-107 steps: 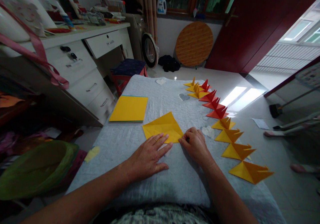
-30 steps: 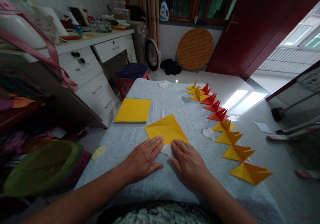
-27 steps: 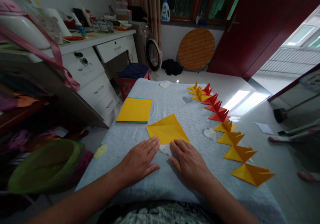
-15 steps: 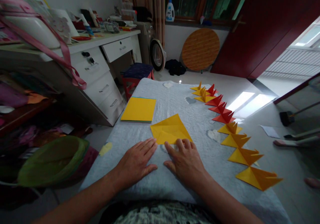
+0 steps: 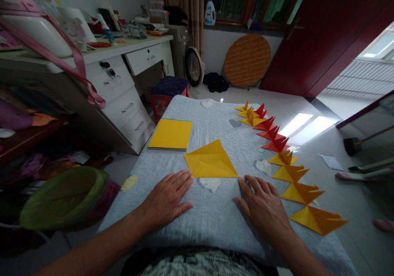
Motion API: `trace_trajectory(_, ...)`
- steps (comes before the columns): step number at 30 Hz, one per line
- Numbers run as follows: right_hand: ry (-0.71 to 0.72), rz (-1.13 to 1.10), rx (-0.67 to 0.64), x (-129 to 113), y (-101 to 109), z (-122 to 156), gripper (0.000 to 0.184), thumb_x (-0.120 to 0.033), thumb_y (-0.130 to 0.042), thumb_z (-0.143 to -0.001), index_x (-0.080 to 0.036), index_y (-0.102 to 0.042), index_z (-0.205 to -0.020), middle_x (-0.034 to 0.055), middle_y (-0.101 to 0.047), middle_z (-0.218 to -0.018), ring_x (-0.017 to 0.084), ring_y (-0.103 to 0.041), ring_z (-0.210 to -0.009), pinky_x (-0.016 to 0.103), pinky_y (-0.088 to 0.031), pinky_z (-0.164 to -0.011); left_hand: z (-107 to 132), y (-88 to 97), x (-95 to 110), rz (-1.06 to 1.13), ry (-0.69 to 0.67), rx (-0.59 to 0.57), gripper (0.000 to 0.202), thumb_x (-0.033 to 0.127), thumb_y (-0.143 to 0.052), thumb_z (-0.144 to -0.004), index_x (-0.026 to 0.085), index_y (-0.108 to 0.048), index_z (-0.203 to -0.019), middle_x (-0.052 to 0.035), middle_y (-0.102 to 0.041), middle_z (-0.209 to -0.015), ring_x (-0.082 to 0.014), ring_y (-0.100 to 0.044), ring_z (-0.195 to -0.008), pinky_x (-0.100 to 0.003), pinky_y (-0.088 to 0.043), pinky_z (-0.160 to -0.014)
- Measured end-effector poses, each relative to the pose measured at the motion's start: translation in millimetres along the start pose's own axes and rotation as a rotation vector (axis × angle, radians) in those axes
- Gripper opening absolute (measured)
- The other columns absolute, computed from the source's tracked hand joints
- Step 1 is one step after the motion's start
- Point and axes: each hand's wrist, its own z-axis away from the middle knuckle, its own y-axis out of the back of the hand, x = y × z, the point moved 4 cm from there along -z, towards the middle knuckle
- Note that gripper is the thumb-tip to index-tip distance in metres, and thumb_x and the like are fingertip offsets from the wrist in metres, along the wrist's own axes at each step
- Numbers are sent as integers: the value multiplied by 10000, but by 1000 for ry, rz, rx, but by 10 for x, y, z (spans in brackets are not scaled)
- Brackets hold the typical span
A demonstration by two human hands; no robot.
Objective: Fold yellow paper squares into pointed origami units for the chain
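A folded yellow paper triangle (image 5: 211, 161) lies flat on the pale grey cloth of the table (image 5: 215, 218). My left hand (image 5: 168, 196) rests palm down on the cloth, fingers stretched out, its fingertips just below the triangle's left corner. My right hand (image 5: 264, 204) also lies flat and open on the cloth, just below and right of the triangle's right corner, not touching it. Neither hand holds anything.
A stack of yellow square sheets (image 5: 171, 134) sits at the table's left. A row of several folded yellow and red paper pieces (image 5: 286, 173) runs along the right edge. A white desk with drawers (image 5: 123, 87) and a green bin (image 5: 61, 194) stand to the left.
My right hand slid off the triangle's lower edge to the right and now lies flat beside it. My left hand stayed flat on the cloth. The camera view shifted slightly.
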Motion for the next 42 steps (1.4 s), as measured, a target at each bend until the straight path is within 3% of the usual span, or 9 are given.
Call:
trace_trajectory(4,-84,-60,53,4,125,-169,158,-280,-584,-938,-171,-699,-943,154,-682,-1105,337,-611,-1011,523,-479,-911,-21,22,-71,103,19,14,480,340,-599,-929,152,-533,-1365,-146,-599,-1401,-284,-565,-1273,-449,-454,-1080)
trace_trajectory(7,-33,-243,42,-156,157,-392,171,-226,-567,-942,-159,-667,-1063,137,-677,-1116,298,-612,-1023,466,-493,-946,-72,40,-150,196,87,48,491,317,-595,-924,159,-503,-1379,-142,-604,-1377,-275,-567,-1260,-445,-455,-1097)
trace_trajectory(11,-23,-358,-94,-364,41,-659,467,-166,-611,-889,-86,-535,-1343,166,-650,-1240,302,-598,-1105,431,-480,-1010,-203,48,-219,232,176,50,598,301,-626,-887,127,-434,-1425,-181,-525,-1441,-311,-492,-1335,-497,-412,-1143)
trace_trajectory(17,-55,-432,-160,-417,-111,-757,393,-77,-549,-895,-129,-597,-1282,118,-681,-1108,250,-646,-1025,348,-516,-912,-366,24,-288,266,192,-16,676,287,-693,-823,129,-435,-1427,-188,-480,-1474,-343,-413,-1380,-548,-354,-1164)
trace_trajectory(20,0,-434,-74,-373,-107,-719,179,-104,-537,-924,-184,-692,-966,74,-680,-951,209,-660,-868,297,-524,-772,-415,41,-303,261,145,-10,662,318,-702,-825,152,-461,-1418,-184,-454,-1502,-353,-373,-1404,-566,-338,-1155)
trace_trajectory(22,47,-421,69,-331,-66,-684,196,-114,-520,-939,-195,-670,-841,70,-676,-905,202,-651,-833,296,-517,-750,-455,85,-299,237,102,41,605,334,-689,-840,185,-500,-1394,-169,-452,-1511,-359,-362,-1410,-577,-333,-1141)
trace_trajectory(28,94,-574,433,-230,56,-581,249,-72,-448,-912,-228,-631,-844,79,-714,-1020,201,-682,-937,340,-552,-833,-532,318,-244,101,-96,364,290,122,-591,-872,233,-675,-1127,-104,-617,-1362,-295,-471,-1343,-510,-333,-1116)
trace_trajectory(32,19,-757,500,-175,96,-580,212,-62,-470,-844,-238,-586,-815,73,-705,-1074,201,-684,-1014,359,-556,-888,-498,482,-160,61,-275,556,217,111,-574,-915,279,-691,-988,-11,-730,-1158,-205,-601,-1185,-430,-377,-1075)
trace_trajectory(42,5,-912,503,-114,56,-621,159,-111,-601,-810,-241,-524,-860,100,-613,-1247,224,-600,-1190,406,-497,-995,-560,509,98,-4,-410,566,227,94,-574,-924,254,-689,-1036,12,-742,-908,-146,-650,-993,-347,-394,-1067)
